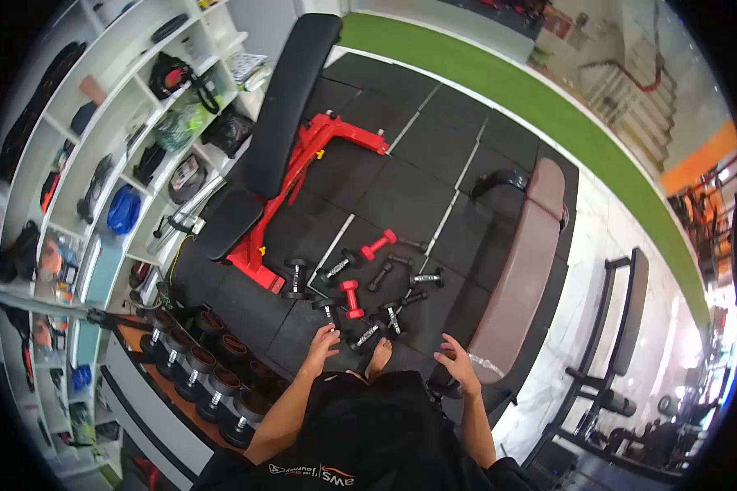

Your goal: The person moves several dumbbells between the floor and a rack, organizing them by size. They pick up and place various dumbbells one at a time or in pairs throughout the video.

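My left hand (322, 347) hangs in the air with its fingers apart and nothing in it. Below and beyond it, several dumbbells lie scattered on the black floor mats. Two are red: one red dumbbell (351, 299) is near the middle, another red dumbbell (378, 245) farther off. Around them are black dumbbells with chrome handles, such as a black dumbbell (427, 278) on the right and a black dumbbell (296, 278) on the left. My right hand (458, 360) is also bare, fingers spread, beside the near end of the brown padded bench (516, 278). My bare foot (380, 358) stands close to the dumbbells.
A black bench with a red frame (258, 270) stands at the upper left. Left of me is a rack of dumbbells (196, 364), with white shelves (65, 127) of bags behind it. Another bench (630, 315) is on the marble floor at right. Green turf (467, 61) runs beyond the mats.
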A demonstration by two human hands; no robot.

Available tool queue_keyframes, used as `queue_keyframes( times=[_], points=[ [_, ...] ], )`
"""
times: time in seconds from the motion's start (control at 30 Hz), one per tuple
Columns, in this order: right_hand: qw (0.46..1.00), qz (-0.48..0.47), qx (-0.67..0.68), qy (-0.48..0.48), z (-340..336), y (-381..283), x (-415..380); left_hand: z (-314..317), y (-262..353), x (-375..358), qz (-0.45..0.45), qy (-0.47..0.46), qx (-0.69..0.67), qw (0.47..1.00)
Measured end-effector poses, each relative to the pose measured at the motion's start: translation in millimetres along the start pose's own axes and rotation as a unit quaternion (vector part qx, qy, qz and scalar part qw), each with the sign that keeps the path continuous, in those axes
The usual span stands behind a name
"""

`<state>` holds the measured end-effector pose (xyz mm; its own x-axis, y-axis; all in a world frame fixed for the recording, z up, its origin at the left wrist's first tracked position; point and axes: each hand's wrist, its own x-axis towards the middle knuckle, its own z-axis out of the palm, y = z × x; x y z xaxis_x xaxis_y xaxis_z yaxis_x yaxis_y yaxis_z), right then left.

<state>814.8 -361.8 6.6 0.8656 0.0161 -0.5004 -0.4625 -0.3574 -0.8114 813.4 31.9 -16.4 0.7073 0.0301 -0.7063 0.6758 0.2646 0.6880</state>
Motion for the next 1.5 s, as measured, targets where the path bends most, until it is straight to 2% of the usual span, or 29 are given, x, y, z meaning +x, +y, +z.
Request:
queue_keyframes(
  times=[0.13, 0.33, 0.43, 0.57, 0.73, 0.83, 1.03, 1.23, 1.5],
  points=[
    [0.998, -0.022, -0.032, -0.058, 23, -44, 4, -27, -14, -31, 0.035, 0.034, -0.069, 0.996],
    [0.980, -0.111, -0.120, -0.111, 59, -78, -3, -71, -59, -85, 0.082, 0.092, -0.176, 0.977],
    [0.981, -0.108, -0.134, -0.084, 70, -87, -14, -83, -80, -104, 0.094, 0.092, -0.202, 0.971],
    [0.988, -0.119, -0.090, -0.026, 71, -93, -36, -83, -85, -127, 0.099, 0.083, -0.230, 0.965],
    [0.992, -0.125, -0.023, -0.021, 62, -107, -78, -78, -84, -129, 0.120, 0.049, -0.224, 0.966],
    [0.993, -0.112, 0.015, -0.026, 50, -114, -90, -66, -75, -136, 0.156, 0.031, -0.232, 0.960],
    [0.984, -0.129, 0.098, -0.077, 34, -128, -95, -27, -65, -137, 0.163, -0.011, -0.248, 0.955],
    [0.980, -0.082, 0.156, -0.097, -1, -142, -98, 29, -45, -137, 0.189, -0.030, -0.223, 0.956],
    [0.976, -0.114, 0.037, -0.184, -80, -108, -16, 101, -31, -126, 0.242, 0.051, -0.265, 0.932]
  ],
)
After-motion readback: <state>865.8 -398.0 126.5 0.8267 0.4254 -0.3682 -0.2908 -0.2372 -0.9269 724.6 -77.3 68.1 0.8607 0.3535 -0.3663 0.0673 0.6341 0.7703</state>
